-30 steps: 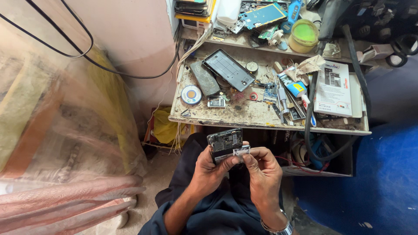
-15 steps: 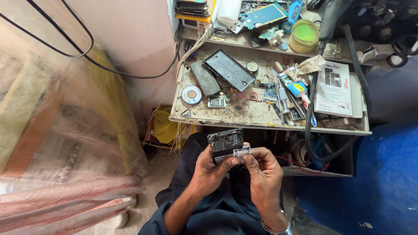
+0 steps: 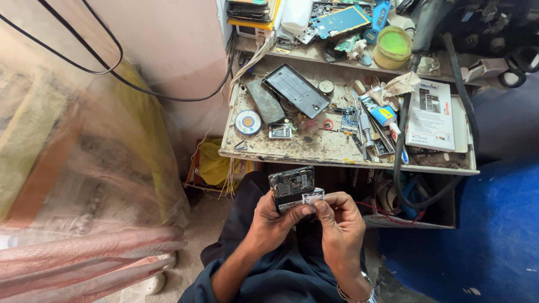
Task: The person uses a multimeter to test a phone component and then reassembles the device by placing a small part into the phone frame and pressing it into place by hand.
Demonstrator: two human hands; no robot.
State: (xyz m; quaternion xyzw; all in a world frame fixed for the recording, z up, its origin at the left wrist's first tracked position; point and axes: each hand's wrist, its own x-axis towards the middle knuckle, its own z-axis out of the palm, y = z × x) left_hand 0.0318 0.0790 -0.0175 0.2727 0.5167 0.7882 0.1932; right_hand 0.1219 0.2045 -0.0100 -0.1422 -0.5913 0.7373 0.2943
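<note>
1. To my left, the biggest thing I see is a heap of plastic-wrapped bundles (image 3: 78, 185), blurred, pink and yellow under the film.
2. Ahead of me stands the surface (image 3: 314, 148), stained and crowded with repair clutter, with a raised shelf (image 3: 314, 53) behind it.
3. On the surface's right side lies a white printed box (image 3: 431, 115), and a thick black cable (image 3: 401, 140) runs down past it and over the front edge.
4. Near the middle of the surface a dark phone frame (image 3: 296, 90) lies tilted, with a grey back cover (image 3: 265, 101) just beside it and a round solder-wire spool (image 3: 247, 122) near the left edge.
5. On the shelf sits a green-lidded tub (image 3: 393, 46).
6. My left hand (image 3: 275, 221) is closed around the lower part of an opened phone (image 3: 292, 184), held over my lap just in front of the surface, its circuit side facing up.
7. My right hand (image 3: 339, 221) has thumb and forefinger pinched on a small white-and-black part (image 3: 312, 196) at the phone's lower right edge; I cannot tell whether it is attached to the phone.
</note>
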